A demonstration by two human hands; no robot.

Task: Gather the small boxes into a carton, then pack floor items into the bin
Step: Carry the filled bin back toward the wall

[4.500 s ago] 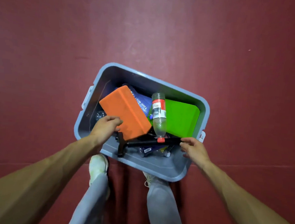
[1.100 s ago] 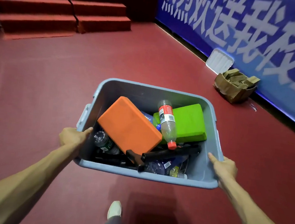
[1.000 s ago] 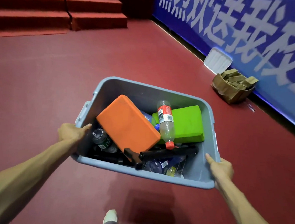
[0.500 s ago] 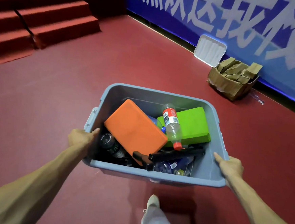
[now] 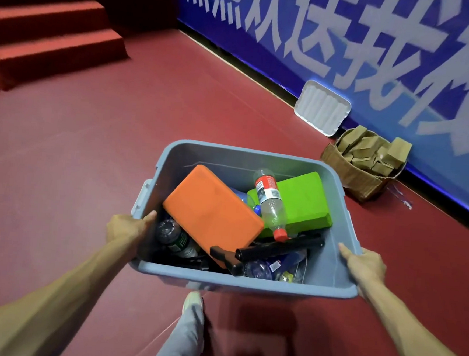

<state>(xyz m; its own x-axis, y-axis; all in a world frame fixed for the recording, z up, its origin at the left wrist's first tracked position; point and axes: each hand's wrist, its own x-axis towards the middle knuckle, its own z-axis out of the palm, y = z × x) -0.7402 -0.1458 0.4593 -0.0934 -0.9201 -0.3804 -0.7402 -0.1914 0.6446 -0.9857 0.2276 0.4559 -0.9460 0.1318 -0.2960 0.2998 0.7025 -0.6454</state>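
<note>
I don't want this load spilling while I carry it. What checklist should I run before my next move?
1. Left hand grips the rim of the bin: ok.
2. Right hand grips the opposite rim: ok.
3. Bottle capped: ok.
4. Orange block settled: cannot tell; it lies tilted.
5. Small boxes inside the carton: ok.

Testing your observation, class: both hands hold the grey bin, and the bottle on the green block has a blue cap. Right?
No: the head view shows the bottle has a red cap. The left hand and right hand do hold the grey bin.
</note>
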